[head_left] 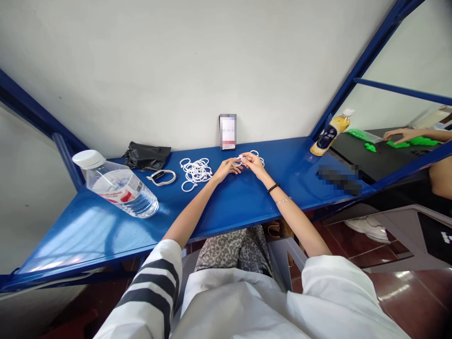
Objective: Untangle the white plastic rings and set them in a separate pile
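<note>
My left hand and my right hand meet over the blue table, fingers pinched together on a thin white ring. Its finer details are too small to make out. A loose pile of several similar white rings lies to the left of my left hand. More white rings show behind and to the right of my right hand, which partly covers them. Beyond both hands a phone leans upright on the wall, its screen blurred.
At the left stand a large water bottle, a pale wristband and a black plastic bag. A yellow drink bottle and a blurred dark object are at the right. Farther right, another person's hand touches green pieces.
</note>
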Tool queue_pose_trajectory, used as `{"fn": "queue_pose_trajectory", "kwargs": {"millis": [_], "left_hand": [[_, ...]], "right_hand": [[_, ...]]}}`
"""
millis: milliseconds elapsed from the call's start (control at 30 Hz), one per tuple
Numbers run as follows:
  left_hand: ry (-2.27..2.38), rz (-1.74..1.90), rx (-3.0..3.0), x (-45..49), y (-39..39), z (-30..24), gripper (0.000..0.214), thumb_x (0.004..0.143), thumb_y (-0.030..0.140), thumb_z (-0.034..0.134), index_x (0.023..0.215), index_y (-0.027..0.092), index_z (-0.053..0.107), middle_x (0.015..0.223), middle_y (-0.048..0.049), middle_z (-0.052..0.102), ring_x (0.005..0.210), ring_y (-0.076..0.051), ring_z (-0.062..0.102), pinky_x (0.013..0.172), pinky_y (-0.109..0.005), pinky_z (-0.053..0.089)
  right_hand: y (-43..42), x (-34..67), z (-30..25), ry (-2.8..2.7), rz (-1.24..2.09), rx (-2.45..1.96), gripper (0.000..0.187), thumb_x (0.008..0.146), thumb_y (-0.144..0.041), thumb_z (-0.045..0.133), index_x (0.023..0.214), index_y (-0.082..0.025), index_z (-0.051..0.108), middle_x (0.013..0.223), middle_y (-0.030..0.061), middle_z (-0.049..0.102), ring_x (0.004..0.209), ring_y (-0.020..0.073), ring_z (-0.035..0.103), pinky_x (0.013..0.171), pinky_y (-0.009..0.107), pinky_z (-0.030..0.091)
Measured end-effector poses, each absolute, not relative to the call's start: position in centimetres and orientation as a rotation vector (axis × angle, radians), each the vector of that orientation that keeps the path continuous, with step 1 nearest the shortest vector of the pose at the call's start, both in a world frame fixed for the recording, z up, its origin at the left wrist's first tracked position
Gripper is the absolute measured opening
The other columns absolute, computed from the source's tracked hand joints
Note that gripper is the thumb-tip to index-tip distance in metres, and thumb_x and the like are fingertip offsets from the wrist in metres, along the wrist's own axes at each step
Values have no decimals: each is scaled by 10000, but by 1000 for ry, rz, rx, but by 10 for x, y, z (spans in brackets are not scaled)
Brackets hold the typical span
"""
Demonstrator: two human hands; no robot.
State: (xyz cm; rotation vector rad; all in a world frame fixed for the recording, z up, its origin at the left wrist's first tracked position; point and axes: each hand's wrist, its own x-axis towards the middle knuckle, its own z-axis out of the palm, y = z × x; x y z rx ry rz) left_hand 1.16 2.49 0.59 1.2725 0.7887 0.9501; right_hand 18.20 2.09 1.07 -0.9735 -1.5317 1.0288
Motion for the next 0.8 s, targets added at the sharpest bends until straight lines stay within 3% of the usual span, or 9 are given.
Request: {"fn": "queue_pose_trajectory", "kwargs": {"millis": [167, 400, 600, 800], "left_hand": [[740, 967, 1203, 10, 27, 6, 276, 862, 359, 506, 925, 113, 615, 792, -114, 715, 641, -167, 667, 648, -276, 487], [735, 972, 1142, 10, 27, 9, 250, 826, 346, 535, 776, 113, 612, 758, -114, 695, 630, -169, 648, 651, -288, 496], [736, 980, 1143, 9, 28, 7, 280, 840, 335, 534, 652, 130, 560, 674, -89, 648, 655, -180, 650, 689, -306, 504], [703, 1006, 1042, 8, 28, 9, 272, 812, 322, 592, 629, 145, 499, 772, -127, 691, 742, -214, 677, 735, -327, 490]], "right_hand": [[21, 181, 11, -1560, 1015, -993, 449, 732, -568, 685, 973, -190, 654, 603, -28, 561, 539, 105, 488, 500, 238, 397], [22, 180, 8, -1608, 1031, -984, 429, 747, -564, 675, 917, -171, 662, 688, 21, 637, 620, 137, 588, 544, 249, 462], [23, 180, 7, -1614, 1012, -996, 400, 763, -560, 666, 900, -184, 652, 654, -2, 598, 605, 126, 555, 524, 242, 426], [20, 177, 12, -1574, 1036, -997, 428, 749, -598, 665, 862, -189, 610, 600, -31, 534, 555, 105, 489, 519, 243, 401]]}}
